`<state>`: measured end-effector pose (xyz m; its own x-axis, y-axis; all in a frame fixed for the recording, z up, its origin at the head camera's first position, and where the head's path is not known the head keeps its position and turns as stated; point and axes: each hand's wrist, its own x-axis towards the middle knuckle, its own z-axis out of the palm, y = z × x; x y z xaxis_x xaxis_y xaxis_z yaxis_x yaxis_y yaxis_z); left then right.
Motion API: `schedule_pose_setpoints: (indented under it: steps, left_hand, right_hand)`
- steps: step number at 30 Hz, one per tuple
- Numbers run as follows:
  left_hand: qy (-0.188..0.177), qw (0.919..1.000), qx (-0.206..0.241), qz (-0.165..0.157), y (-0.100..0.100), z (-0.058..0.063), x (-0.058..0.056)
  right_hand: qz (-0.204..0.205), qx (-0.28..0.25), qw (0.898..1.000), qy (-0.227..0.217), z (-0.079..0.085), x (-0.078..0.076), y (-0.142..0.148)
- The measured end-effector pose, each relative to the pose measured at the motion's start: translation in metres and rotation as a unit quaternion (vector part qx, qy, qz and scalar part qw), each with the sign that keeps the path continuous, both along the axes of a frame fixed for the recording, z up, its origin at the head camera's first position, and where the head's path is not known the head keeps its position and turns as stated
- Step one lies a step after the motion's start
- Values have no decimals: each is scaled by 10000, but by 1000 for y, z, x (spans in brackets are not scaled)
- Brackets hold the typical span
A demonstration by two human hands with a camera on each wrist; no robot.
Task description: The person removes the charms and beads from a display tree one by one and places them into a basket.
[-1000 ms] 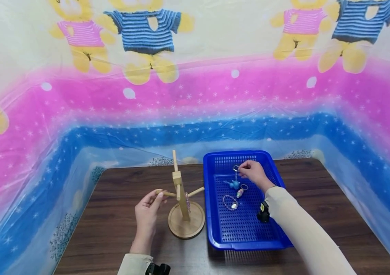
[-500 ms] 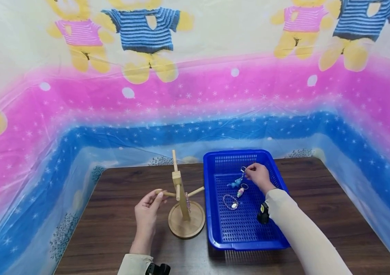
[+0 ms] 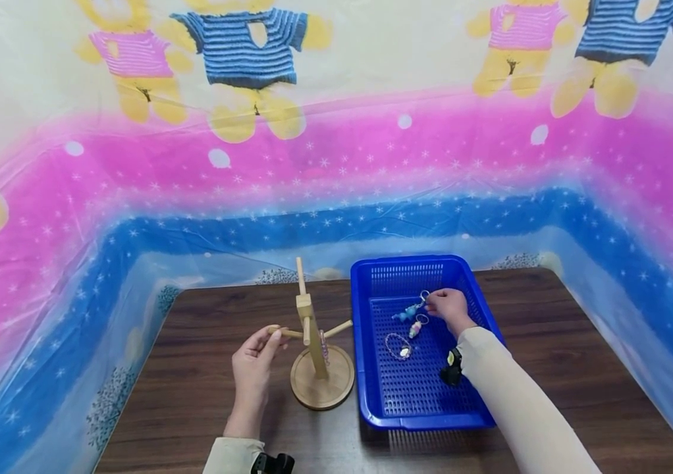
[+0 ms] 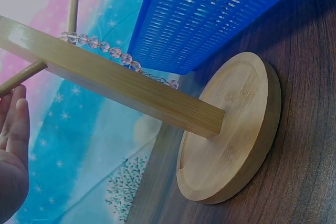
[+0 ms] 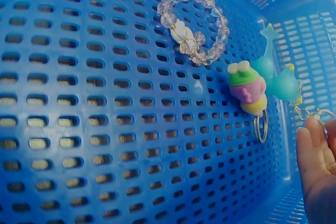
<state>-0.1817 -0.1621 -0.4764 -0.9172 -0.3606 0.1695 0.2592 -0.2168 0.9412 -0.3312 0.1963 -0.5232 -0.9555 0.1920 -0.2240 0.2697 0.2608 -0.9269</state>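
In the head view, my left hand (image 3: 251, 368) pinches the end of a peg (image 3: 292, 334) on a wooden stand (image 3: 316, 359) with a round base. A pink bead bracelet (image 4: 115, 52) hangs on the stand. My right hand (image 3: 450, 308), inside a blue basket (image 3: 357, 349), grips the ring and chain of a light blue figure keychain (image 5: 283, 85). The figure lies slanted near the basket floor; contact is unclear. Just beside it lies a green, pink and yellow keychain (image 5: 247, 90). A clear bead bracelet with a white charm (image 5: 182, 32) lies on the basket floor.
Basket and stand stand side by side on a dark wood table (image 3: 194, 368). The stand's right peg (image 3: 339, 329) reaches close to the basket's left rim. Behind the table hangs a printed cloth (image 3: 313, 158) with bears and snowflakes.
My right hand has moved slightly right and down, still holding the blue keychain. The keychain went from hanging fairly straight to slanting. My left hand stays on the peg.
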Motion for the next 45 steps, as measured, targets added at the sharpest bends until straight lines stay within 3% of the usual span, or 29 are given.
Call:
schedule_pose_setpoints:
  steps: [6, 12, 36, 45]
  left_hand:
    - [-11, 10000, -42, -61, -1, 2, -1]
    - [6, 10000, -49, -44, -1, 2, -1]
    - [-40, 10000, -32, -21, -1, 0, -1]
    - [-60, 9999, -113, 19, 0, 1, 0]
  right_hand:
    - [-371, -721, 9961, -356, -3, 1, 0]
    - [-483, -1180, 9901, -592, -1, 11, -2]
    - [-867, -1897, 9714, -1132, -6, 16, -6]
    - [-1114, -1873, 9678, -1257, -6, 17, -9]
